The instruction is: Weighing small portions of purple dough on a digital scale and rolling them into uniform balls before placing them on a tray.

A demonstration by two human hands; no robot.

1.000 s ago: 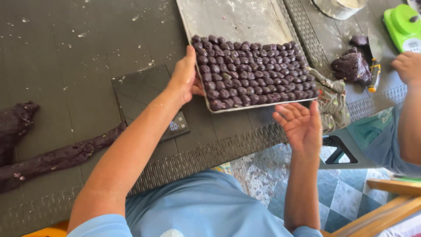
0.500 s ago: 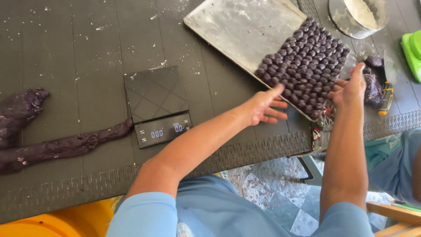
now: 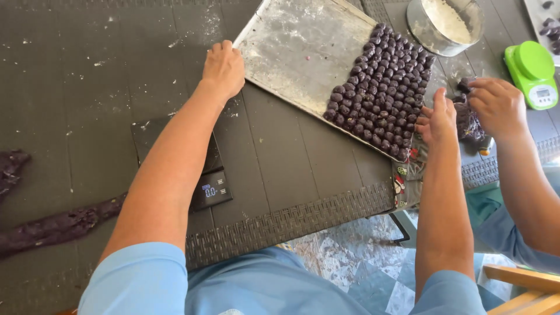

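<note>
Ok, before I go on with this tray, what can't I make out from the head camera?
- Black scale: the left forearm covers most of its platform, and its lit display is too small to read.
- Purple dough rope: cut off by the left edge.
- Dark dough lump at right: partly hidden by another person's hand.
- Tray: its far corner is cut off by the top edge.

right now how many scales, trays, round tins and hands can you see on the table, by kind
scales: 2, a black scale and a green scale
metal trays: 1, the baking tray with the purple balls
round tins: 1, the flour tin
hands: 3, left hand, right hand, another person's hand
total: 7
</note>
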